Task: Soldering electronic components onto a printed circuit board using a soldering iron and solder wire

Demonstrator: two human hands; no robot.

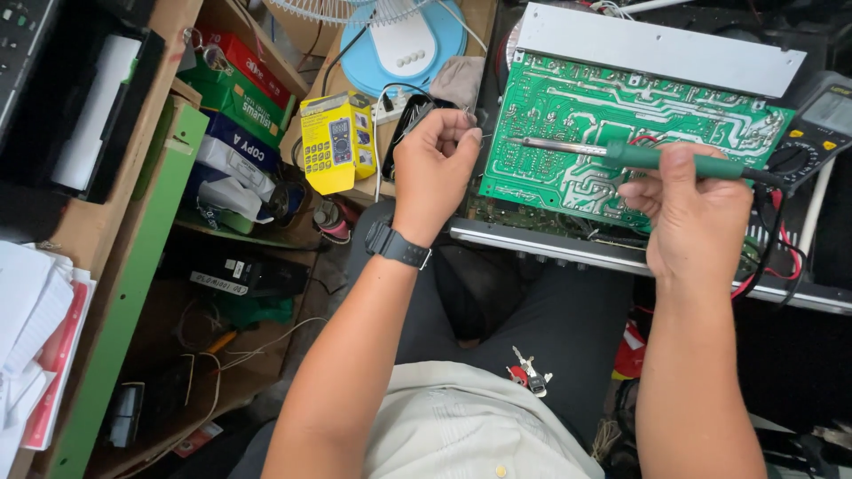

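Soldering in progress: right hand (697, 217) is gripping one green soldering iron (652, 158) closed-fisted, tip lying over the one green circuit board (621, 124). Left hand (435, 164) is pinching something thin, likely solder wire, just beside the board's left edge. Next move calls for steady tip placement on a joint.

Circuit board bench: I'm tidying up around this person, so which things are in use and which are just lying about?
In use:
- green circuit board
- soldering iron, held in the right hand
- thin solder wire pinched by the left hand

Lying about:
- yellow multimeter package
- fan base
- keys
- multimeter
- papers
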